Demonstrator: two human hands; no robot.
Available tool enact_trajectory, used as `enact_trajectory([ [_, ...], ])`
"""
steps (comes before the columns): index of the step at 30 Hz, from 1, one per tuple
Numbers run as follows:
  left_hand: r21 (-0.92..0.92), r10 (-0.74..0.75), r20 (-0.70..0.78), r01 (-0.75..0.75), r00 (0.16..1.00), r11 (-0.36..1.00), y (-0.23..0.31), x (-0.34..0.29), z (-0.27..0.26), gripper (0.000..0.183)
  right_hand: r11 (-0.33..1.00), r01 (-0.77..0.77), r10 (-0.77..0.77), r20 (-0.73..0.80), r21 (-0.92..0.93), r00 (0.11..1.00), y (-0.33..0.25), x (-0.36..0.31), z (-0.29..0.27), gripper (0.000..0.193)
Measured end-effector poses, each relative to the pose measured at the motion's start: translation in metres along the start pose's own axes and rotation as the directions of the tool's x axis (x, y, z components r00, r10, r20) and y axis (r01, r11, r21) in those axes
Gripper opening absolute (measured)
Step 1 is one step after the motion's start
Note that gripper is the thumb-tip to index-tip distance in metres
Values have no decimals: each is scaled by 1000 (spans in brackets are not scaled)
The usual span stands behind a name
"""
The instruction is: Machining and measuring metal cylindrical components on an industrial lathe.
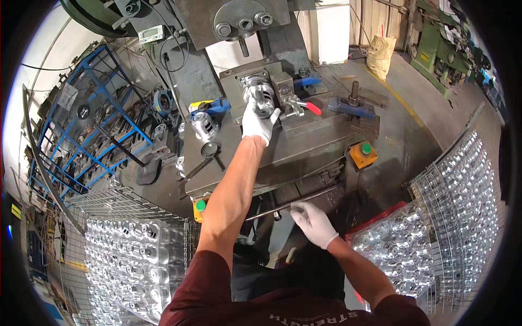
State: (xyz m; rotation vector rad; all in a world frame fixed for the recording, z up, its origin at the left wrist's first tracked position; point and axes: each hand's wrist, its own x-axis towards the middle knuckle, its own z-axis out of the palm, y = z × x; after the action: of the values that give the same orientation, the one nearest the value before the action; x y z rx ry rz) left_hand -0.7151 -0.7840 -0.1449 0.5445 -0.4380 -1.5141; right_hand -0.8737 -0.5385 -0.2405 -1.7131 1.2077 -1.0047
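Note:
My left hand (259,124), in a white glove, reaches forward to the press and is closed around a shiny cylindrical metal housing (265,94) with slots in its side. The housing sits in a steel fixture (234,93) under the press ram (244,48). Just right of it is a toggle clamp with a red handle (313,108). My right hand (316,224), also gloved, hovers in front of the press table's near edge, its fingers loosely stretched and nothing visible in them. A similar metal housing (204,126) stands on the table to the left of my left hand.
Yellow boxes with green buttons flank the table front, one right (362,156) and one left (198,211). Wire baskets of shiny housings stand at left (125,193) and right (429,187). A fan (81,111) and a blue rack (103,163) are at far left.

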Motion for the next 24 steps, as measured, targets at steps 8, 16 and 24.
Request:
enact_trajectory([
  [8,170,124,-250,-83,960,982,-13,15,8,61,968,-242,236,90,61,968,40,-23,2,37],
  [16,2,90,-248,-92,965,996,-10,5,23,62,944,-327,315,195,31,929,44,-36,3,34],
  [24,-255,-173,-136,134,975,957,-9,15,19,53,885,-458,427,246,83,870,66,-61,10,35],
])
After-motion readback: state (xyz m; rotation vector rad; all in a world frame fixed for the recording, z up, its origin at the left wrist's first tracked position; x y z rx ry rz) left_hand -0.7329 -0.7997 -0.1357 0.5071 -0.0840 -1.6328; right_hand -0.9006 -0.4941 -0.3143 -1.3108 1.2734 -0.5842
